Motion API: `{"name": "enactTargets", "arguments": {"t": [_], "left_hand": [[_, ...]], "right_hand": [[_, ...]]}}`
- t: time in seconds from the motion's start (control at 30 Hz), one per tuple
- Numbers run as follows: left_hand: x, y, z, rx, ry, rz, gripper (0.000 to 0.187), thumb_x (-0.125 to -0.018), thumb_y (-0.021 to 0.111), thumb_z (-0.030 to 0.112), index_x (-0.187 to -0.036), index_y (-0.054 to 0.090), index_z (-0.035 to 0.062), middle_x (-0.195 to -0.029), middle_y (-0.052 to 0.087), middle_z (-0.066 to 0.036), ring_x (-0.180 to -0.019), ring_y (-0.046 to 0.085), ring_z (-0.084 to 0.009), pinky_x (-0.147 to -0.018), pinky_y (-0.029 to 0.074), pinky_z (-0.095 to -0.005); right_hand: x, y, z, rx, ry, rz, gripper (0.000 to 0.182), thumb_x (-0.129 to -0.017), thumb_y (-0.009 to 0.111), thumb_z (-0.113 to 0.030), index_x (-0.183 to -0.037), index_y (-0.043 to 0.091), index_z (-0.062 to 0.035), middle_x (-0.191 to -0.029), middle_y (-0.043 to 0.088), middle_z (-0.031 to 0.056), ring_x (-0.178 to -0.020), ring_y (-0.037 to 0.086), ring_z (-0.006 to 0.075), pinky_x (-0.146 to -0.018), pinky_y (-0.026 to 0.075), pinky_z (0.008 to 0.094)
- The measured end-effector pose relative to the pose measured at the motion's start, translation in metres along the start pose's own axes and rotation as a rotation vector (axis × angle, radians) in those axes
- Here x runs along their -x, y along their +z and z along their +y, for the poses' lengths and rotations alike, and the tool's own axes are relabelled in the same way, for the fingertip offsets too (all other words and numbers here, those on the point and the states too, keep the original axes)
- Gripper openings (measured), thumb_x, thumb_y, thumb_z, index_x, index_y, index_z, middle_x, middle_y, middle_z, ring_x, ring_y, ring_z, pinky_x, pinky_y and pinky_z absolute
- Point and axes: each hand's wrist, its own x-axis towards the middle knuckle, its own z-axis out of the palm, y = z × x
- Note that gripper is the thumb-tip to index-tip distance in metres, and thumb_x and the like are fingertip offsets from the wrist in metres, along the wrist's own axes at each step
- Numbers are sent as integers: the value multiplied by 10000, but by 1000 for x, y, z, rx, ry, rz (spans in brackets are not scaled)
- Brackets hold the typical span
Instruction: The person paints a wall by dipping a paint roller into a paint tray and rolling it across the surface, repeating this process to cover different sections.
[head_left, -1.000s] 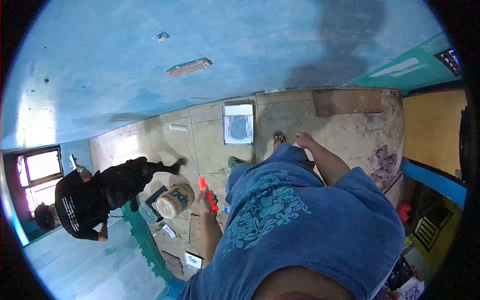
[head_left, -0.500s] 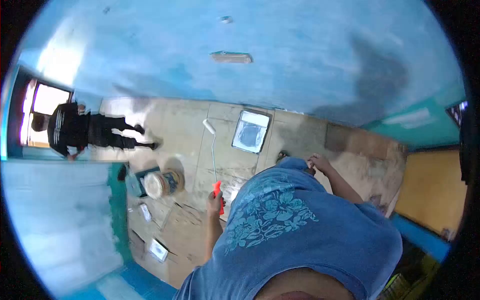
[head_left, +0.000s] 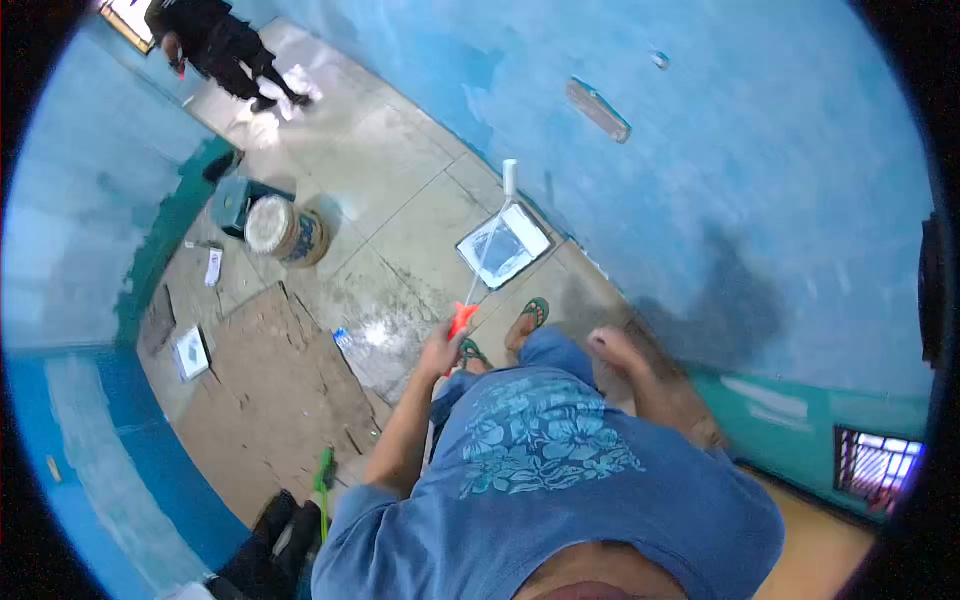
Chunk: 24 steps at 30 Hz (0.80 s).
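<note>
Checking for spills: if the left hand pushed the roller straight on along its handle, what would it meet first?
Probably the paint tray: the left hand aims the roller over it, near the blue wall; depth is unclear.

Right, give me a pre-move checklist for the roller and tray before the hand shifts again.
1. Grip on the handle: the left hand is closed around the red handle of the paint roller. Ok.
2. Roller head over the tray: it appears at the far edge of the paint tray, by the blue wall; contact cannot be judged. Cannot tell.
3. Right hand free: blurred, nothing seen in it. Cannot tell.
4. Footing: sandalled feet stand on the tiled floor close to the tray. Ok.
5. Paint bucket out of the way: off to the side. Ok.
6. Other person distant, by the far window. Ok.
</note>
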Motion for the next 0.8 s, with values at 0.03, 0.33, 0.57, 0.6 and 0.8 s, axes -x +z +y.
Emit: {"name": "enactTargets", "arguments": {"t": [0.03,0.33,0.57,0.6,0.8], "left_hand": [[-4,8,17,28,-7,24,388,-904,553,256,-1229,504,50,-743,578,-42,-553,574,-115,-430,455,-258],[-103,125,103,45,285,230,415,-950,444,260,-1333,444,100,-747,618,-119,-560,574,-171,-573,481,-332],[-228,142,112,182,156,381,416,-942,440,267,-1291,476,43,-622,573,-127,-551,584,-214,-542,450,-386],[-235,118,148,252,-10,302,390,-942,444,274,-1217,526,10,-603,547,-88,-532,563,-178,-500,436,-349],[-406,20,154,331,26,449,363,-936,465,326,-1101,579,24,-532,494,-49,-431,522,-157,-380,412,-308]], "right_hand": [[8,9,12,-45,19,7,272,-874,526,-273,-900,621,-19,-783,609,168,-718,590,296,-702,461,375],[93,28,217,560,161,-362,273,-863,565,-301,-871,656,-44,-802,643,119,-775,616,240,-556,472,363],[62,-39,200,-491,915,-95,283,-872,567,-306,-1024,620,-72,-871,626,66,-785,591,164,-621,470,334],[59,-37,215,-797,914,55,296,-875,564,-306,-1048,606,-70,-876,619,58,-773,581,150,-628,465,319],[-1,-89,177,-659,733,31,259,-897,519,-258,-1007,599,-38,-859,616,56,-753,568,148,-657,460,297]]}}
